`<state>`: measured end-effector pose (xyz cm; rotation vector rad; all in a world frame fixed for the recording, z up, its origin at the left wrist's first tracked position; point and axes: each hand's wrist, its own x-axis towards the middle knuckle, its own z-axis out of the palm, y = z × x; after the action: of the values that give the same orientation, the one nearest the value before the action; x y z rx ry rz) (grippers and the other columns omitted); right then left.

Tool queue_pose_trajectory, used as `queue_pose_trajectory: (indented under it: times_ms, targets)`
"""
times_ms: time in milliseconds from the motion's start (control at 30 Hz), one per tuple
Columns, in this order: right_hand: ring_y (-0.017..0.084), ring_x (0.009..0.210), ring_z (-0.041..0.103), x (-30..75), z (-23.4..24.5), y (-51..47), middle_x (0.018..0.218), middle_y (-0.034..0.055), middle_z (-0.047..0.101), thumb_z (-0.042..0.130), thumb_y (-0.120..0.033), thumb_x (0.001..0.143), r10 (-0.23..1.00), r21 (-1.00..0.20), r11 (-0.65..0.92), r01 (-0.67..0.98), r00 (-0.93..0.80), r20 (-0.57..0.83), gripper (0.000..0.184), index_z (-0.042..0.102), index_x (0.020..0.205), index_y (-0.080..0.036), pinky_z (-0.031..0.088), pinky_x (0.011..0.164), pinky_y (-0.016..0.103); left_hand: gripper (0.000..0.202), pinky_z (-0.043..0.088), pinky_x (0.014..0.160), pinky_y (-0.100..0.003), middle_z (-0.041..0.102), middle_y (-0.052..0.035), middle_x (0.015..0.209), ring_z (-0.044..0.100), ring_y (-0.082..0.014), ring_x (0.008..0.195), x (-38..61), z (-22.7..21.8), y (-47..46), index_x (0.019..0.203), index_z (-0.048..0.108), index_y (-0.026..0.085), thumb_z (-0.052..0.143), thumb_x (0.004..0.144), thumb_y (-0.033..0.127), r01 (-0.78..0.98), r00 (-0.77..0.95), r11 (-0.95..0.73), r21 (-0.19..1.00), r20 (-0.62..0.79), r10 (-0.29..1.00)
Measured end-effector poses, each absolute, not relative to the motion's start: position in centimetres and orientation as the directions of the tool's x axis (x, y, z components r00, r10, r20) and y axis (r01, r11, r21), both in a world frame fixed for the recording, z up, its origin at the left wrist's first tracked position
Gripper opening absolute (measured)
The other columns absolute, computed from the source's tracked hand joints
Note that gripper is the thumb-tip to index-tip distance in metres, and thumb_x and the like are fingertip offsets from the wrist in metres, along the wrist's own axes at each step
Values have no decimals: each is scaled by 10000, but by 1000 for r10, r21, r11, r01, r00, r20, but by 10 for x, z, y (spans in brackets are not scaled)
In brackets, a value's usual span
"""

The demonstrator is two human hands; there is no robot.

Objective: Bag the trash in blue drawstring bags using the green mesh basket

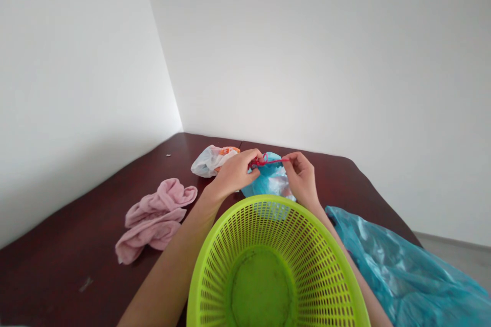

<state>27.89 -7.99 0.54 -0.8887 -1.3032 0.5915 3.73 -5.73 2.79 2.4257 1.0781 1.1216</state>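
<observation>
Red cord spans the gap between the two hands, long axis left to right, near level, beyond the far rim of the green basket and in front of the blue bag; contact with bag unclear. Tangled bulk lies at left hand, thumb and fingers pinching it. Right hand: fingertips closed on the cord's thin end. Both above bench.
</observation>
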Motion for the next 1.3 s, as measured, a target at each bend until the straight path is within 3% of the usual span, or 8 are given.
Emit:
queue_pose_trajectory:
  times_ms: [267,500,633,733,900,1067,1200,1300]
  targets:
    - [148,567,493,297,4,-74,627,-50,551,827,-619,1044,842,-845,477,-242,403,359,424,688,839,-274,423,533,289,281,491,842,-394,753,3,963,687,-236,900,33,26,-51,1108,645,269,704,910,79,531,274,-602,597,551,788]
    - [142,552,518,290,-4,-72,652,-61,581,840,-646,1038,868,-851,437,-293,386,312,444,651,873,-280,448,525,293,219,501,1217,-563,747,-93,1242,688,-340,1316,36,22,-46,1008,742,246,735,931,42,618,80,-614,492,737,671]
    - [152,566,546,294,-3,-68,688,-49,618,846,-641,1007,862,-827,435,-354,429,270,414,665,909,-282,458,530,309,262,582,861,-372,763,-45,1161,717,-214,938,30,19,-37,1133,679,249,604,995,39,435,10,-546,716,602,798]
    - [158,582,569,302,-3,-63,714,-52,620,874,-656,973,863,-791,443,-421,438,250,441,634,930,-288,468,538,308,333,578,866,-359,778,-56,1216,737,-214,977,24,16,-35,1206,652,251,572,997,4,467,-27,-539,701,621,783]
    - [187,603,613,324,-7,-56,740,-32,647,813,-782,1002,877,-753,456,-475,382,291,570,525,882,-305,501,567,339,326,548,951,-428,788,-92,1286,746,-296,1117,11,13,-39,1133,712,274,609,994,-2,736,66,-454,502,614,786]
    - [199,567,596,341,-6,-53,674,-16,639,710,-938,1007,877,-742,456,-492,390,280,673,573,827,-305,497,578,357,233,529,882,-414,790,-61,1024,740,-285,961,-1,11,-28,908,662,258,608,974,41,706,85,-413,575,510,856]
    - [240,683,723,333,3,-60,795,42,774,630,-1083,954,918,-763,380,-523,310,245,801,715,854,-293,612,688,407,136,610,876,-398,829,-68,1168,798,-266,1023,4,12,-31,1165,750,267,669,1061,234,525,255,-513,679,450,856]
    - [281,815,788,322,11,-68,862,75,808,493,-1161,945,942,-797,332,-505,221,253,913,759,840,-294,674,837,479,385,644,935,-419,850,-92,1321,823,-301,1164,18,8,-41,1338,781,299,877,1029,508,452,504,-595,664,360,785]
